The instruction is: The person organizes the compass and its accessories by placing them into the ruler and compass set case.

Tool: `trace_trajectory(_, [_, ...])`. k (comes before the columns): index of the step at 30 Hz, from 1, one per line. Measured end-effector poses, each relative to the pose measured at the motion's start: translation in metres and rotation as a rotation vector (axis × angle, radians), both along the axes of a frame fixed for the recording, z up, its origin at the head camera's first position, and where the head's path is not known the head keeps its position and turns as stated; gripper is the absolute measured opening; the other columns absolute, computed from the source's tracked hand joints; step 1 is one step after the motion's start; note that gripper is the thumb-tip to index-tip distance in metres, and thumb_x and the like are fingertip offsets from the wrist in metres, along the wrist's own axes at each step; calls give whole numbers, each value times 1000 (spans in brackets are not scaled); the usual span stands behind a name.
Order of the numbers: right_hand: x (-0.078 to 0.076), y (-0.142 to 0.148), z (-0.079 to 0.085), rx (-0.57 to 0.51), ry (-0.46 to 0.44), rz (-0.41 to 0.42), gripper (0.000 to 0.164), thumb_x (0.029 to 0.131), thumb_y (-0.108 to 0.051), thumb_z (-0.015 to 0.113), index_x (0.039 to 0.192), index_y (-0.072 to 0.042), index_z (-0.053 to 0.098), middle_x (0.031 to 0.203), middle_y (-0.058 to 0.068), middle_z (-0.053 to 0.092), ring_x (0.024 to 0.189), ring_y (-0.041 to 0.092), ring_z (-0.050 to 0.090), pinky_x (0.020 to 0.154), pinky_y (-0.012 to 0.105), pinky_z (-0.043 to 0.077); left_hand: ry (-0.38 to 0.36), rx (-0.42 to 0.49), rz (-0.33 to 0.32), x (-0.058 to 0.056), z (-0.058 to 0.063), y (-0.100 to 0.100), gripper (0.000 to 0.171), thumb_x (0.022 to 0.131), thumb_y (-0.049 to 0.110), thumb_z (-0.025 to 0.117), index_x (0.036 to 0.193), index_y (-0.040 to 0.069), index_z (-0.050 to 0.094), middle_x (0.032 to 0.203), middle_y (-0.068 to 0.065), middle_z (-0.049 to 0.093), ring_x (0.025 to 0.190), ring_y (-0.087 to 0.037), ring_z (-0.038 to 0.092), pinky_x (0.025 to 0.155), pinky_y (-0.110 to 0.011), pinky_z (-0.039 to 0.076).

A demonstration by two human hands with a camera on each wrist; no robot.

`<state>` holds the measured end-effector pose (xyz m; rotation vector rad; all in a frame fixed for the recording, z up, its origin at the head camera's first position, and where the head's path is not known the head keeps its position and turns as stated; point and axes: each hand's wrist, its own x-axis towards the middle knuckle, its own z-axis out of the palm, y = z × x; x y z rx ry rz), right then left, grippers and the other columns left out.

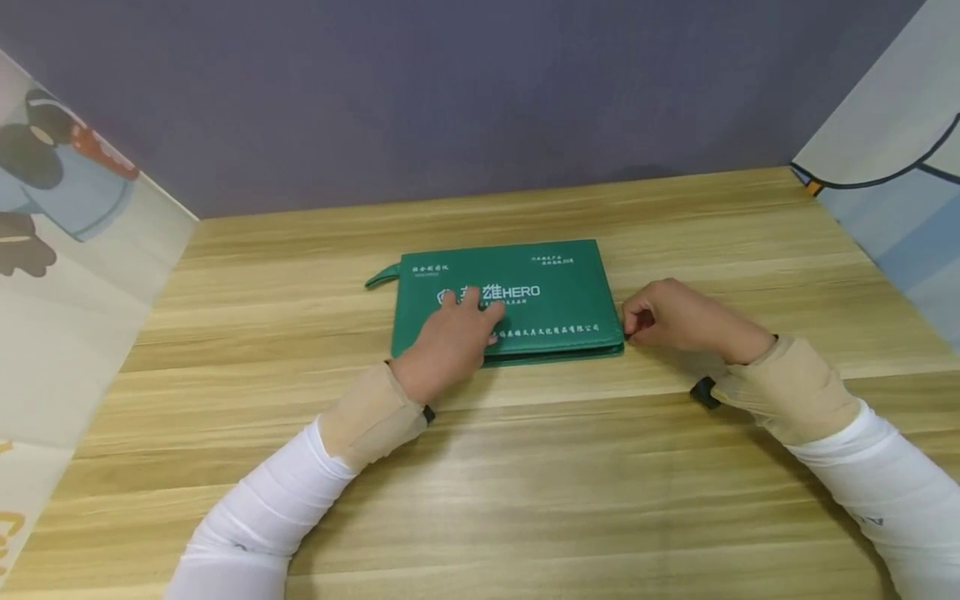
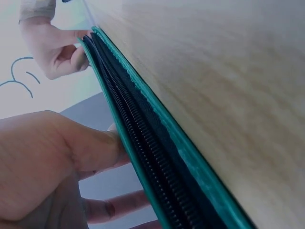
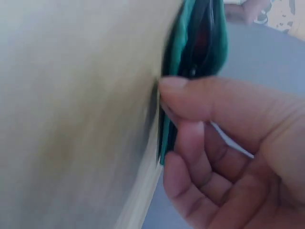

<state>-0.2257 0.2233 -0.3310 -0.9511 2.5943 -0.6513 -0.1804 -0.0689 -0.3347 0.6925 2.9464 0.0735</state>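
Observation:
A green zippered pouch (image 1: pixel 570 292) with white printed lettering and HERO on its cover lies flat on the table. My left hand (image 1: pixel 453 337) rests on the cover's left-middle part, its fingers spread. Along the near side runs the black zipper (image 2: pixel 138 129), seen close up in the left wrist view. At the pouch's near right corner, my right hand (image 1: pixel 667 317) pinches the zipper's end between thumb and forefinger; the exact part held is mostly hidden by the fingertips. Beside that thumb in the right wrist view, the pouch edge (image 3: pixel 178 43) gapes around a dark interior.
A green strap loop (image 1: pixel 384 275) sticks out from the pouch's far left side. The wood-grain table (image 1: pixel 525 483) meets a grey-blue panel (image 1: pixel 480 100) at the back. Walls with cartoon pictures (image 1: pixel 82 158) stand at left and right.

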Motion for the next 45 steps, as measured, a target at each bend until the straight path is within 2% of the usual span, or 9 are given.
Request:
trace_trajectory(4, [10,-3,2,14,17,-24,23,75,5,72,66,-14,62,69,-7,62,66,8,53,61,25,46,-6,-5,2,0,1,-1,30,96,23,53,124,14,53,120,-19,49,96,-34,49,71,-41,53])
trace_trajectory(10, [27,-9,5,59,124,-14,23,75,1,74,66,-15,61,65,-9,57,60,7,45,57,26,41,-7,-4,-1,1,3,-1,29,96,23,53,123,13,53,120,-19,49,97,-35,49,72,-41,53])
trace_trajectory(18, [50,-31,9,138,213,-58,18,79,-1,71,68,-11,60,62,-5,53,57,10,42,54,28,39,-11,-8,5,3,5,-3,31,96,23,53,125,13,53,119,-20,49,95,-34,49,72,-40,53])
trace_trajectory(22, [56,-41,9,142,239,-61,22,80,1,68,66,-11,56,60,-4,48,55,11,39,53,27,35,-19,-10,14,3,5,-4,32,96,22,53,126,13,53,121,-21,48,96,-35,49,73,-41,53])
trace_trajectory(30, [57,-67,5,171,319,-34,39,79,3,67,58,-13,37,57,-4,27,55,13,29,52,27,25,-4,0,0,2,5,-7,33,95,24,54,127,14,55,122,-20,50,99,-37,51,75,-43,53])
trace_trajectory(35, [57,-88,1,176,320,-3,37,81,1,67,57,-12,41,54,-3,34,53,13,33,49,27,28,-11,16,-10,1,5,-12,31,95,22,55,126,18,57,125,-18,51,103,-38,52,81,-45,51])
trace_trajectory(41, [57,-115,2,162,298,58,21,84,1,64,66,-8,60,63,5,60,59,16,57,52,31,45,4,36,-81,-2,8,-17,28,94,14,56,122,16,62,118,-16,56,95,-33,55,80,-41,50])
trace_trajectory(43, [56,-123,3,158,270,69,23,86,1,62,64,-8,59,62,5,59,58,15,56,51,29,43,10,45,-115,-4,8,-19,30,93,7,56,120,15,64,114,-15,59,91,-30,56,80,-39,49])
trace_trajectory(45, [55,-129,3,146,246,80,31,87,1,60,59,-11,53,57,1,53,54,11,47,50,25,37,14,59,-147,-7,8,-21,35,90,-1,56,119,14,66,111,-14,61,90,-28,57,82,-39,47])
